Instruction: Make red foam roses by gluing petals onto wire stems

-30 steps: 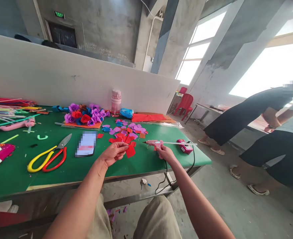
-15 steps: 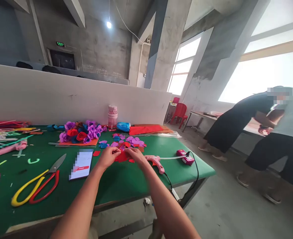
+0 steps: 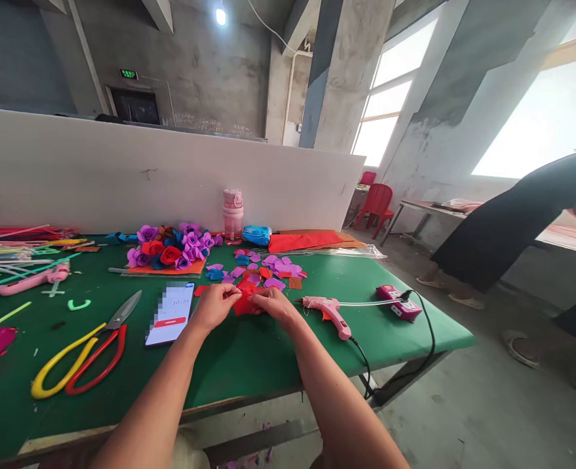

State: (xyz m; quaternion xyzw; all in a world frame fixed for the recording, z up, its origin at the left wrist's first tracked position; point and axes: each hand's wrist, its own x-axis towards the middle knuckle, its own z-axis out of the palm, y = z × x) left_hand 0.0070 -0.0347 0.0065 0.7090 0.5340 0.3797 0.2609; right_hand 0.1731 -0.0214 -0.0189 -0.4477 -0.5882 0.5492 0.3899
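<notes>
Left hand and right hand are close together over the green table. Well left of the left hand lie yellow-and-red scissors; just right of the right hand rests a pink glue gun. Nearer the left hand, on its left, is a phone. Between the hands is a small red piece, pinched by both.

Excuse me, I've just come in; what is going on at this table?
A person is working with both hands: the left hand and right hand pinch red paper between them, over the green table. A pink glue gun lies to the right of the right hand. Loose petals lie just beyond the hands, and paper flowers sit farther left, behind the phone.
</notes>
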